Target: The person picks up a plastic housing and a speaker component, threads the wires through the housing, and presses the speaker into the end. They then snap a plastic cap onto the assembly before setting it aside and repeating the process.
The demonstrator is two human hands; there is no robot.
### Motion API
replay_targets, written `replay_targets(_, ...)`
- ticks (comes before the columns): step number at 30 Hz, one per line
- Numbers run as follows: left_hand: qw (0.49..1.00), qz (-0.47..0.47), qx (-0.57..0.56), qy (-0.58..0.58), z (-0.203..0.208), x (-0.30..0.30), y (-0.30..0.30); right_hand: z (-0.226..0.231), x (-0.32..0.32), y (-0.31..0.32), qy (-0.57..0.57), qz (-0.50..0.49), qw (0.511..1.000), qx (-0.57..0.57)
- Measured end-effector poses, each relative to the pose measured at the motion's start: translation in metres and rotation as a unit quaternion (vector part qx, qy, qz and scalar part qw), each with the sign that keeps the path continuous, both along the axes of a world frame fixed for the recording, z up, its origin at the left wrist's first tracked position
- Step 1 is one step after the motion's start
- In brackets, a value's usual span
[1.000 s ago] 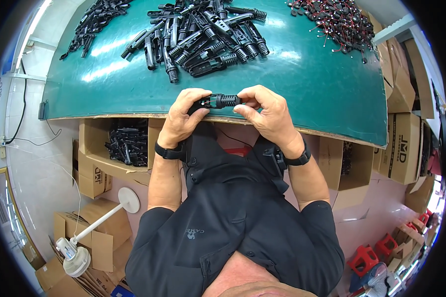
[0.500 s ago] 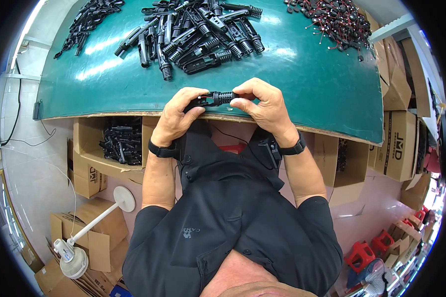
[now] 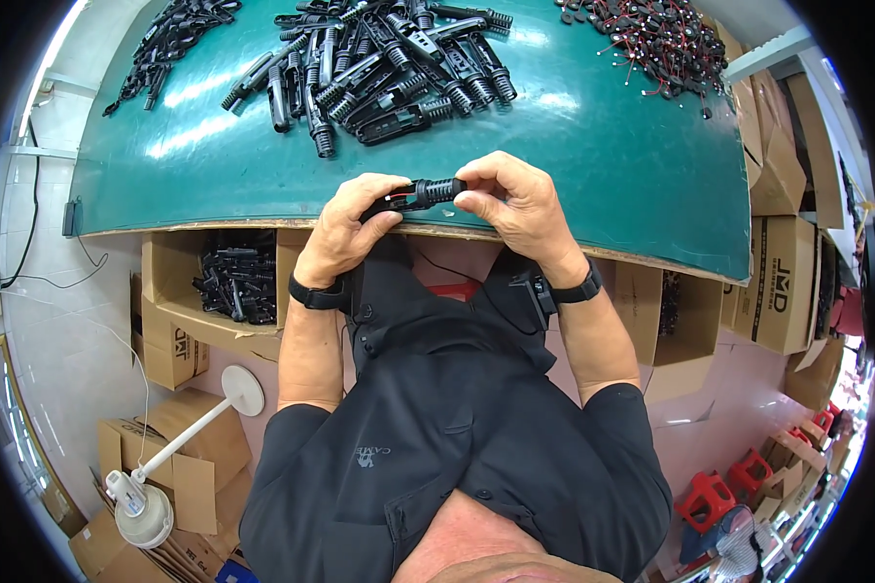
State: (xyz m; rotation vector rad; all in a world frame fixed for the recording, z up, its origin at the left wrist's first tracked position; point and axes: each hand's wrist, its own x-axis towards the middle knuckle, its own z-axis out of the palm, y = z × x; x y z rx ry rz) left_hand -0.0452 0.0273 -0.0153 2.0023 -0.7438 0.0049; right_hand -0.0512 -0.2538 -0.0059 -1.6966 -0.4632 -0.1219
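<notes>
Just above the table's near edge, a black plastic housing (image 3: 436, 192) lies sideways between my two hands. It has a ribbed round section on the right and an open hollow on the left, where a thin red wire (image 3: 399, 196) with a small white end shows. My left hand (image 3: 345, 222) is closed round the hollow end, thumb below and fingers above. With thumb and forefinger, my right hand (image 3: 523, 206) pinches the ribbed section's dark tip, which the fingertips partly cover.
On the green table (image 3: 262, 189), a heap of similar black housings (image 3: 384, 73) lies ahead. Smaller black parts (image 3: 170, 44) are far left, and round black pieces with red wires (image 3: 656, 44) far right. Cardboard boxes (image 3: 170, 291) with black parts stand beneath the near edge.
The housing has rolled slightly between my hands, so its ribs and the red wire show differently. Both hands stay in nearly the same place with their grip kept.
</notes>
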Motion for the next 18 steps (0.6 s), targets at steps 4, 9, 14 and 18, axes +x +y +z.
replay_targets(4,1.000,0.002,0.008,0.012,0.005,0.000,0.000,-0.003,0.004,0.000,-0.058,-0.008,0.998,-0.029)
replay_targets(9,1.000,0.003,0.021,0.011,0.005,-0.001,0.002,-0.009,0.005,-0.001,-0.041,0.007,0.999,-0.022)
replay_targets(14,0.999,0.012,0.008,0.048,0.011,0.003,0.006,-0.013,0.011,0.000,-0.090,0.011,0.993,-0.073)
replay_targets(18,0.996,0.023,0.087,0.001,0.046,0.011,0.025,-0.015,0.003,-0.002,-0.061,-0.011,0.997,-0.054)
